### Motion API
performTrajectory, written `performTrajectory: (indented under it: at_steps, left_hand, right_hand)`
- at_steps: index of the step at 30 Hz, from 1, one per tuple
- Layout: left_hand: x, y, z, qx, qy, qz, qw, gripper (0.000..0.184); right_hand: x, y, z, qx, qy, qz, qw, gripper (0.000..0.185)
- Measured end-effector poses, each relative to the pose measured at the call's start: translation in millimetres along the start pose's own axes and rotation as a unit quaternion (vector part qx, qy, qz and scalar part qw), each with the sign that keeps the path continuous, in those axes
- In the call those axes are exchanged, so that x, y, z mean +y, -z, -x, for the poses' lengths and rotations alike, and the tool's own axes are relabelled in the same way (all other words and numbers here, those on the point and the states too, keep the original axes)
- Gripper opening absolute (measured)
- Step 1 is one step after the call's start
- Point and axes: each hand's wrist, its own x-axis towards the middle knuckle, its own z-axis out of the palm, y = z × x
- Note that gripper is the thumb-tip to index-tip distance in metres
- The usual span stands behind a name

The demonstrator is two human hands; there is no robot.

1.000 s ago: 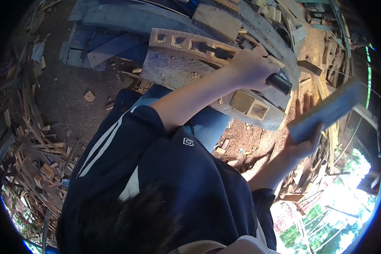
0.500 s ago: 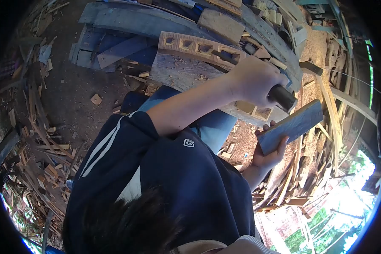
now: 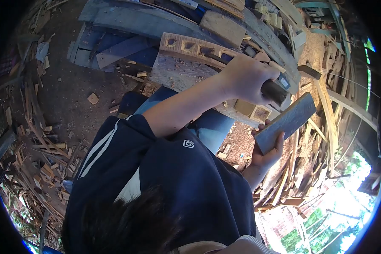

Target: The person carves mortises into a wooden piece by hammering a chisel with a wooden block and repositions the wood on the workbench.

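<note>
My left hand (image 3: 247, 78) is closed in a fist around what looks like a chisel, its thick dark handle (image 3: 275, 93) sticking out on the right. A thin dark length emerges on the fist's other side, over a wooden beam (image 3: 178, 72) with several square holes cut along it. Lower right, my right hand (image 3: 266, 156) grips a flat grey rectangular block (image 3: 285, 122), thumb on the near side and fingertips at the far edge. The block is tilted, just below the handle's end; whether they touch I cannot tell.
Behind the beam are a wooden block (image 3: 222, 27) and long grey planks (image 3: 144, 19). Wood scraps (image 3: 46, 173) litter the ground at left. Long offcuts and strips (image 3: 332, 114) lie at right, over sawdust. My legs (image 3: 213, 129) are beneath the beam.
My left hand and the chisel have shifted slightly left along the beam. The grey block in my right hand has also moved a little left and up. The view has turned slightly.
</note>
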Motion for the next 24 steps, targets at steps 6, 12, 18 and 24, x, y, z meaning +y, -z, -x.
performTrajectory:
  at_steps: [6, 12, 18, 24]
  left_hand:
    - [-9.0, -12.6, -6.4, 0.122, -0.040, 0.028, 0.991, 0.030]
    - [-5.0, -11.2, -18.0, 0.159, 0.003, 0.005, 0.987, 0.031]
    - [-0.9, -1.6, -25.4, 0.058, 0.063, -0.003, 0.996, 0.029]
    - [-9.8, -1.2, -29.3, 0.147, 0.057, -0.010, 0.987, 0.026]
  right_hand:
    - [-18.0, -12.5, -1.9, 0.003, 0.047, 0.041, 0.998, 0.054]
    - [-43.2, -19.0, 7.2, -0.029, 0.120, 0.117, 0.986, 0.056]
    - [-66.3, -34.0, 18.8, -0.078, 0.171, 0.157, 0.970, 0.060]
    - [-120.5, -30.9, 25.5, -0.095, 0.332, 0.259, 0.902, 0.073]
